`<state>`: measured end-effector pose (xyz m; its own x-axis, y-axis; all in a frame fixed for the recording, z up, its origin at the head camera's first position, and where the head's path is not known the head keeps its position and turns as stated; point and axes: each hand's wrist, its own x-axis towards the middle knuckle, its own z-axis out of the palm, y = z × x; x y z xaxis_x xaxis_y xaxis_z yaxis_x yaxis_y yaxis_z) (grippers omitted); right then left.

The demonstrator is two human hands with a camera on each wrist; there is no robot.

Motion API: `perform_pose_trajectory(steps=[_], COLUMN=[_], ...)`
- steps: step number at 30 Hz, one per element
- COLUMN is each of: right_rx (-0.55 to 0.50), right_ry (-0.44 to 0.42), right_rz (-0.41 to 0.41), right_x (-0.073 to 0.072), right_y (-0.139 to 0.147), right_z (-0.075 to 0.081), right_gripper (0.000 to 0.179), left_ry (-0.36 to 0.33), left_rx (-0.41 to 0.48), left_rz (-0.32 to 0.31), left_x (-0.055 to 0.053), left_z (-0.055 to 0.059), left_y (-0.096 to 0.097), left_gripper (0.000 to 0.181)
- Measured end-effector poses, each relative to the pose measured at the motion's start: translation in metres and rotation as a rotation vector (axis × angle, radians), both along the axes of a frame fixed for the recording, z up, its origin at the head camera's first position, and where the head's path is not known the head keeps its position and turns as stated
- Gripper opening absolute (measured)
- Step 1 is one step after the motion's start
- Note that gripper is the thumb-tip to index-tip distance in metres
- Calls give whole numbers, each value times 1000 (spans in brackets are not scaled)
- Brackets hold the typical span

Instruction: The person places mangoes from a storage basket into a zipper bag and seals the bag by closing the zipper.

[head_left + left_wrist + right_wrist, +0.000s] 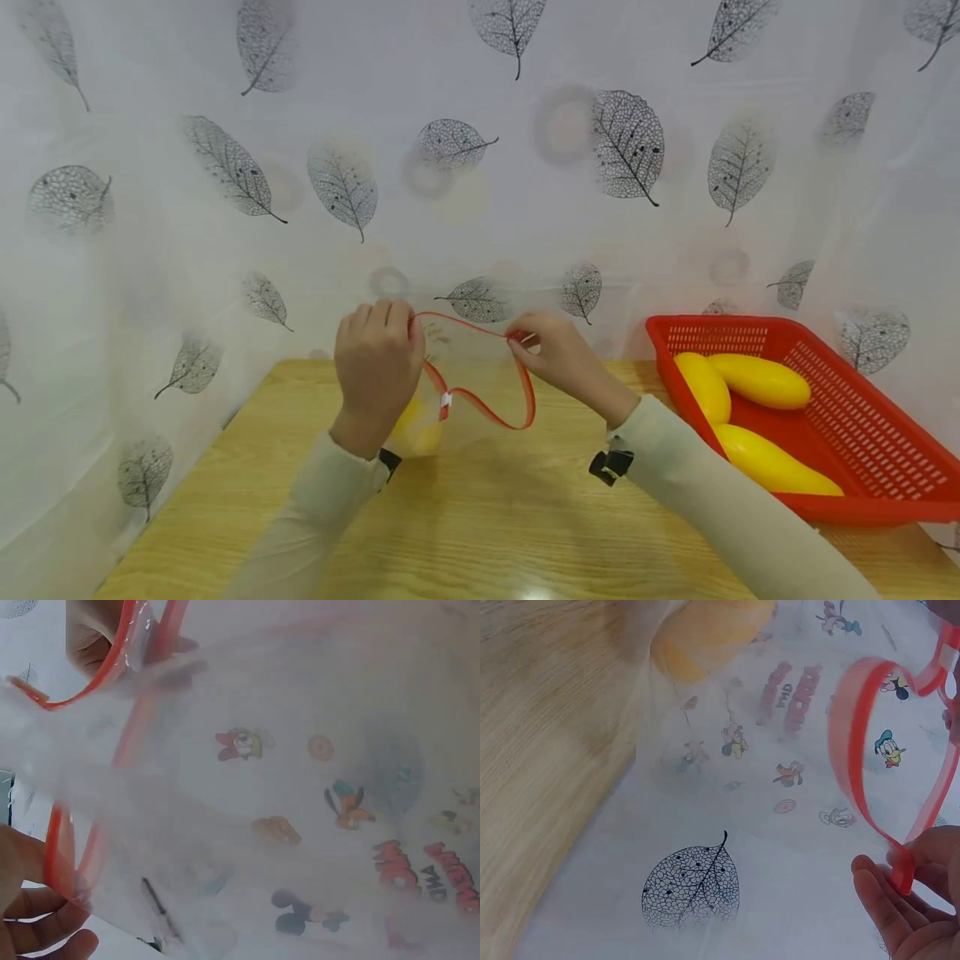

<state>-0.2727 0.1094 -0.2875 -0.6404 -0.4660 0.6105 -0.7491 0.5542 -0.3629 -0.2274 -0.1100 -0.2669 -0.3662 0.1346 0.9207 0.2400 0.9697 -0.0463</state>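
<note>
Red trim (859, 742) on a clear printed bag (780, 754) is pinched in my left hand (378, 350) and right hand (558, 354), its mouth gaping. A blurred yellow thing (709, 637) probably sits inside

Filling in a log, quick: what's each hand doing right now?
Left hand: closed, gripping one end of the see-through bag's red rim.
Right hand: closed, pinching the rim's other end.

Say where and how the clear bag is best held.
By the red strip edging its mouth, at both ends, coming from above. The strip bows open and looks firmer than the film of the clear bag. In the head view the yellow piece shows below the strip, so a lower grip would likely crumple the film.
</note>
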Motion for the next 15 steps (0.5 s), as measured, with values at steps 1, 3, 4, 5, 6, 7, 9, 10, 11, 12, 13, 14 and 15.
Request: perform_pose_trajectory(steps=[1,3,4,5,6,7,9,10,11,12,13,14,15], right_rx=[-7,-10,-5,-2,2,8,22,26,26,30,32,35,37], right_ry=[5,3,-2,-11,-19,-28,-36,-43,-51,-58,-65,-70,-77], right_rz=[3,9,12,15,18,20,20,18,17,14,10,6,2], right_x=[0,0,-1,-2,-2,-2,-4,-4,-4,-4,-5,-5,-6], right_y=[0,0,0,0,1,1,2,3,4,6,7,8,10], right_z=[1,1,0,-2,-4,-6,-12,-14,-16,-18,-20,-21,-22], right_gripper=[10,10,10,9,9,9,8,8,8,8,8,8,8], left_ry=[3,-6,-15,-27,-40,-55,-86,-99,-114,-126,-138,-148,-156], left_rx=[-1,-4,-3,-3,-6,-7,-6,-5,-4,-5,-7,-11,-19], left_rz=[-4,-7,-10,-13,-14,-18,-28,-36,-46,-58,-72,-89,-104], left_x=[0,1,1,1,2,2,4,5,6,7,8,9,10], left_z=[2,5,4,3,1,-2,-8,-11,-14,-17,-20,-22,-25], left_y=[0,0,0,0,0,1,1,2,3,4,5,7,8], left_gripper=[11,12,11,11,11,11,10,10,11,11,11,11,12])
